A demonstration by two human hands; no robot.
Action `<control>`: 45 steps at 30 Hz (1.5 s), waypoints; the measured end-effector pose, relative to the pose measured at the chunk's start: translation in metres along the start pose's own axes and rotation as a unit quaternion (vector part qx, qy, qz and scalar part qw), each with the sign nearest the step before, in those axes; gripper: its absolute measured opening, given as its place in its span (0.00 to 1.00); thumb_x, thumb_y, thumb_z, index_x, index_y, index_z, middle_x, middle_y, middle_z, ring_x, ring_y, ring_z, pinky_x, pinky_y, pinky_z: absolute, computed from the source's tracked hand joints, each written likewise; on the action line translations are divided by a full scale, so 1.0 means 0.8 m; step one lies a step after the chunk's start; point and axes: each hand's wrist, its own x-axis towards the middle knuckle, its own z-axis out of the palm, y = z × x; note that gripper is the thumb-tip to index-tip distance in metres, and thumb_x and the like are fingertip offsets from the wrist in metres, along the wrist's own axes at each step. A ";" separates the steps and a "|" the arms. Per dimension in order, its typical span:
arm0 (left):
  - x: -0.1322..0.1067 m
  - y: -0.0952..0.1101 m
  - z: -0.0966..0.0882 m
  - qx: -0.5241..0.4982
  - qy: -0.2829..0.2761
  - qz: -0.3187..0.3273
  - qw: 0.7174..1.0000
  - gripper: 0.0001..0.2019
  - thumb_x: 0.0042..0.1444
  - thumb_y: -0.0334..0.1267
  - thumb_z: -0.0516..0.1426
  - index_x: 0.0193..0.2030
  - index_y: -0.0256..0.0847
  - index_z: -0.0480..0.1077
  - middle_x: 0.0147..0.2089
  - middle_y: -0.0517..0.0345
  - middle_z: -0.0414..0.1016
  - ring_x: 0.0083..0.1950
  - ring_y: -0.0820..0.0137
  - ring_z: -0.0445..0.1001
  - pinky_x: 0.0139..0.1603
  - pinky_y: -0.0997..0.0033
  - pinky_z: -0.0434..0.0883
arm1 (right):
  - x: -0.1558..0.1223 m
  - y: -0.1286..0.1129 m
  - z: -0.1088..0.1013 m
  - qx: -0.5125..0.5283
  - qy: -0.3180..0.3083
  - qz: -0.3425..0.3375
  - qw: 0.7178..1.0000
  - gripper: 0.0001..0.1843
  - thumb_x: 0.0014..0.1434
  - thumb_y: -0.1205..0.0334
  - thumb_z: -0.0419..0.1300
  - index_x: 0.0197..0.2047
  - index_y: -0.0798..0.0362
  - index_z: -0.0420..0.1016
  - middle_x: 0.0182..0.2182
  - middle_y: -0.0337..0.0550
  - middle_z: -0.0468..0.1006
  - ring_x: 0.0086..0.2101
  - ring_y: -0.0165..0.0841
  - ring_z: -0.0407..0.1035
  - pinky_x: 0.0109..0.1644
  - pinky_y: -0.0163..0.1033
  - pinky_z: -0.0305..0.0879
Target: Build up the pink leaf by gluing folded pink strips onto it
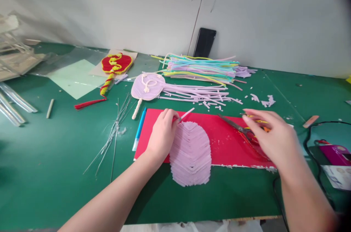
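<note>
My left hand is closed in a pinch on a short lilac pipe cleaner piece. It rests at the upper left of a lilac oval made of slanted rows of pipe cleaner. The oval lies partly on a red board and overhangs its front edge. My right hand is over the handles of the scissors, thumb and fingertips drawn together. Something yellow shows between its fingers, but I cannot make out what it is. The scissors' blades point left across the board.
Behind the board lie a lilac fan, loose lilac strips and a multicoloured pipe cleaner bundle. A red fan, thin wires and a blue pen are leftward. A phone leans on the wall; a black cable runs right.
</note>
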 end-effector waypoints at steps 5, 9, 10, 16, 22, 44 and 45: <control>-0.009 0.017 -0.005 0.010 -0.007 0.083 0.996 0.04 0.61 0.31 0.51 0.36 0.43 0.64 0.38 0.58 0.69 0.43 0.68 0.69 0.42 0.68 0.67 | -0.009 -0.067 0.027 0.186 -0.073 0.055 0.978 0.15 0.56 0.52 0.58 0.43 0.50 0.77 0.34 0.44 0.78 0.31 0.32 0.74 0.35 0.38 0.72; -0.015 0.021 -0.004 -0.006 -0.036 0.156 0.987 0.04 0.63 0.31 0.50 0.38 0.42 0.65 0.39 0.56 0.71 0.43 0.68 0.69 0.44 0.68 0.67 | -0.005 -0.075 0.053 0.317 -0.172 0.135 0.923 0.22 0.55 0.49 0.59 0.48 0.53 0.74 0.34 0.46 0.80 0.29 0.34 0.74 0.30 0.38 0.72; -0.016 0.021 -0.003 -0.010 -0.047 0.162 0.986 0.05 0.63 0.31 0.49 0.38 0.42 0.65 0.39 0.56 0.72 0.42 0.69 0.69 0.44 0.68 0.67 | -0.004 -0.073 0.059 0.341 -0.190 0.148 0.909 0.23 0.54 0.49 0.60 0.49 0.53 0.74 0.34 0.46 0.80 0.31 0.35 0.75 0.30 0.38 0.72; -0.021 0.020 -0.002 -0.004 -0.081 0.159 0.984 0.05 0.63 0.31 0.49 0.40 0.42 0.65 0.40 0.55 0.73 0.42 0.69 0.71 0.43 0.67 0.68 | -0.003 -0.057 0.081 0.362 -0.191 0.132 0.903 0.15 0.53 0.51 0.61 0.40 0.51 0.77 0.36 0.44 0.80 0.33 0.33 0.74 0.35 0.37 0.71; -0.022 0.024 -0.005 -0.014 -0.042 0.159 0.986 0.05 0.62 0.30 0.51 0.39 0.42 0.65 0.40 0.57 0.73 0.42 0.70 0.71 0.43 0.69 0.68 | -0.005 -0.051 0.083 0.333 -0.168 0.115 0.920 0.16 0.53 0.49 0.61 0.39 0.51 0.78 0.35 0.45 0.79 0.25 0.31 0.71 0.28 0.36 0.69; -0.068 0.061 0.000 0.169 -0.120 0.292 0.934 0.13 0.62 0.30 0.47 0.49 0.35 0.68 0.47 0.50 0.73 0.43 0.63 0.71 0.44 0.63 0.68 | -0.007 -0.045 0.105 0.410 -0.193 0.177 0.874 0.13 0.50 0.55 0.65 0.36 0.53 0.76 0.32 0.43 0.79 0.34 0.34 0.75 0.41 0.39 0.72; -0.070 0.062 0.000 0.170 -0.119 0.295 0.933 0.13 0.62 0.30 0.47 0.49 0.35 0.69 0.47 0.51 0.74 0.43 0.63 0.72 0.45 0.64 0.68 | -0.007 -0.046 0.106 0.408 -0.194 0.177 0.874 0.12 0.50 0.55 0.65 0.36 0.53 0.76 0.32 0.43 0.79 0.34 0.34 0.75 0.41 0.39 0.72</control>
